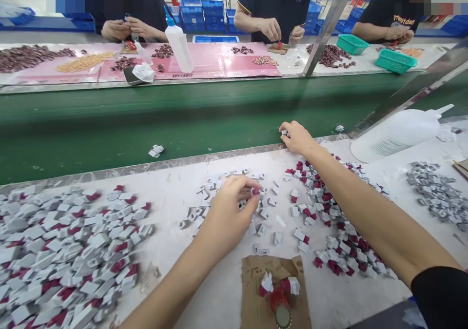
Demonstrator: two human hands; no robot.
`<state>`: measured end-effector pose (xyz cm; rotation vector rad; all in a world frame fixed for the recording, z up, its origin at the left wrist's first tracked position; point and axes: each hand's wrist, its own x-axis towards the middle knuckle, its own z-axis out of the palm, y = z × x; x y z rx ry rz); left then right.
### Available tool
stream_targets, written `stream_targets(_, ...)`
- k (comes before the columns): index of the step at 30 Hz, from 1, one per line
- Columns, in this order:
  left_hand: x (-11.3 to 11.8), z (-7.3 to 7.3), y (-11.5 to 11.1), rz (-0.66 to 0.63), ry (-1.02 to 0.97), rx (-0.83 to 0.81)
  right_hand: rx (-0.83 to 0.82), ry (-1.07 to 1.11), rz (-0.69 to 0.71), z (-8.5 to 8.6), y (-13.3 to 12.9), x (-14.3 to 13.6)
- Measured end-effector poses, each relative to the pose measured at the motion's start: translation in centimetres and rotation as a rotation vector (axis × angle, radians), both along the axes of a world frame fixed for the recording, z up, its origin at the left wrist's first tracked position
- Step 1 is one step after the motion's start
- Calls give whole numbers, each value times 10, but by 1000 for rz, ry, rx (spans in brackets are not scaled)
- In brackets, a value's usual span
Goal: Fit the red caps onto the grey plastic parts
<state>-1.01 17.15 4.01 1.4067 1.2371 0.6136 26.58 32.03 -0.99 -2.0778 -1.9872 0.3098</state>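
Note:
My left hand [228, 217] is over the middle of the white worktable, its thumb and fingers closed on a small dark red and white plastic piece [255, 191]. Loose small grey-white pieces [197, 212] lie around and below it. Farther off, my right hand [300, 140] reaches to the near edge of the green belt [219, 109], fingers closed on a small white plastic piece [284, 132]. A heap of white and dark red pieces [325, 197] lies beneath my right forearm. On a cardboard square [252, 299] in front of me are two red-and-white pieces and a red object with a round end.
A large pile of white and red pieces [66, 251] covers the left side. To the right are a lying white squeeze bottle [395, 134] and a grey heap [438, 192]. A slanted metal post [329, 27] rises beyond the belt, where several co-workers handle small parts.

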Motion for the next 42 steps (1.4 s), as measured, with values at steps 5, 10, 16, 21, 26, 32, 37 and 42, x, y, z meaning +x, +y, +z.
stream_targets(5, 20, -7, -10, -39, -91, -58, 22, 54, 119, 28, -80, -5)
stream_targets(10, 39, -14, -14, -61, -109, -47, -58, -68, 224, 34, -183, -4)
stream_targets(16, 60, -24, -25, -104, -163, -147, -21, -130, 201, 23, -208, 1)
stream_targets(21, 70, -29, -32, -108, -234, -117, 42, 399, 29, 47, -224, 10)
stream_targets(26, 77, -31, -45, -137, -397, -89, -267, 1030, -94, 47, -245, 10)
stream_targets(32, 70, -29, -63, -174, -252, 206, -367, 1464, -269, 21, -265, 1)
stream_targets(37, 57, -31, -67, -270, -237, 281, -436, 1597, -258, 15, -280, -4)
stream_targets(42, 55, -31, -62, -356, -138, 417, -324, 1455, -291, 11, -290, -6)
